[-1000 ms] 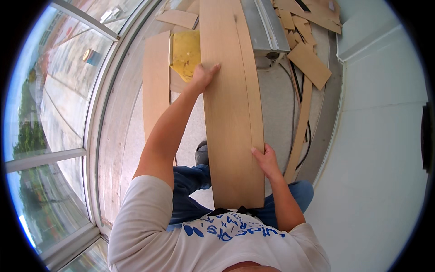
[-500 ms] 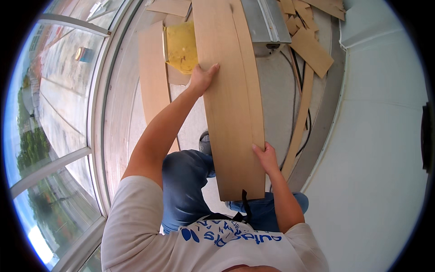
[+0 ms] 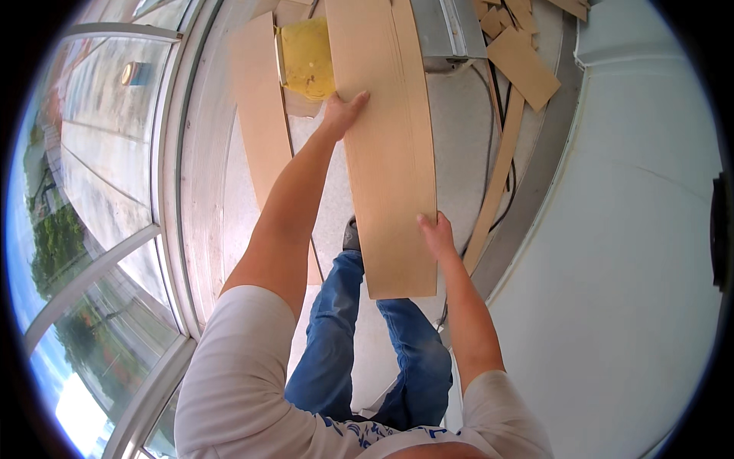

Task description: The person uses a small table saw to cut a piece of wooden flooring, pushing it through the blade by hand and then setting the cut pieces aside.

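Observation:
A long, light wooden board (image 3: 386,168) runs lengthwise in front of me. My left hand (image 3: 344,115) is closed on its left edge in the upper half. Lower down, near the end closest to me, my right hand (image 3: 434,233) grips the right edge with the thumb over the top face. Left of the board lie a stained yellow sheet-like object (image 3: 304,57), tight by my left hand, and another pale board (image 3: 258,115), partly behind my left arm. My jeans and dark shoe (image 3: 351,236) show below the held board.
A metal box (image 3: 451,34) stands at the upper right, with scattered wood offcuts (image 3: 524,69), a narrow strip (image 3: 497,191) and dark cables (image 3: 507,214) beside it. A white wall (image 3: 619,306) runs along my right, framed glass (image 3: 107,191) along my left, over pale flooring (image 3: 466,130).
The board's near end and both hands have moved up in the picture, away from my torso, both still gripping. My legs now appear straighter and show more below the board.

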